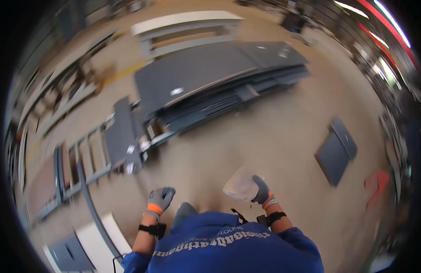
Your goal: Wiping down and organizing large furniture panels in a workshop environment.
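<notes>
My right hand (261,190), in a grey glove with an orange cuff, grips a crumpled pale sheet or bag (240,184) held out in front of my chest. My left hand (160,199), gloved the same way, hangs loose with fingers curled and nothing in it, above the concrete floor. Both wrists carry black straps. My blue sweatshirt (233,248) fills the lower middle of the view.
A large stack of dark grey panels (206,77) lies on the floor ahead. A grey metal rack frame (89,159) stands to the left, a white bench (187,27) at the back, two dark panels (336,150) lie to the right, white boards (101,241) at lower left.
</notes>
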Available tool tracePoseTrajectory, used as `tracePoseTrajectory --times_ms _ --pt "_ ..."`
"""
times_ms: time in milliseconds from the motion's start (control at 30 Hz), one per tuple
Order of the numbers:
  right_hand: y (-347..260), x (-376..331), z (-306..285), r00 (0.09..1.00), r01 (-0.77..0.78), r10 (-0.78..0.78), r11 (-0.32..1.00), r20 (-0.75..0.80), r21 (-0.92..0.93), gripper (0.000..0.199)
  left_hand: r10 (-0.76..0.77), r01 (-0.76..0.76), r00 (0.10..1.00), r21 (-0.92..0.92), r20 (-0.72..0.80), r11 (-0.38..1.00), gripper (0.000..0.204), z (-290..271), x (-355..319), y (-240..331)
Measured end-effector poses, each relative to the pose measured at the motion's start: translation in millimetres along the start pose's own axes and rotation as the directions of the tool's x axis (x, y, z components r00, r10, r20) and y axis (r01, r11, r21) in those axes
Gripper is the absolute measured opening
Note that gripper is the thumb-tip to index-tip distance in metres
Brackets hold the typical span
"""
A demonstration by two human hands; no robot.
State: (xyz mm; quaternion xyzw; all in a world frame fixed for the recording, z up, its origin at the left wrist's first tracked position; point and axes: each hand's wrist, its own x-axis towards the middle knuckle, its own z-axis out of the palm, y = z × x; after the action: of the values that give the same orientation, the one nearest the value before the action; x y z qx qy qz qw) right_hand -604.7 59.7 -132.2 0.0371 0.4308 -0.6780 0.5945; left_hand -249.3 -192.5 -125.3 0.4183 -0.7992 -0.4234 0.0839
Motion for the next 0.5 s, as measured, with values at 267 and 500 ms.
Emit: tracePoseTrajectory --times_ms 267,500 --pt "50.3 86.7 -91.2 0.902 0.426 -0.409 0.894 -0.138 0.136 0.050 0.125 -0.195 0.947 0.221 0.296 0.956 0.039 -14.4 248.0 43.2" --pt "11.3 78.9 -70.8 0.789 0.605 -0.465 0.700 -0.401 0.379 0.064 0.472 -0.641 0.737 0.279 0.484 0.715 0.033 57.8 392.4 141.3"
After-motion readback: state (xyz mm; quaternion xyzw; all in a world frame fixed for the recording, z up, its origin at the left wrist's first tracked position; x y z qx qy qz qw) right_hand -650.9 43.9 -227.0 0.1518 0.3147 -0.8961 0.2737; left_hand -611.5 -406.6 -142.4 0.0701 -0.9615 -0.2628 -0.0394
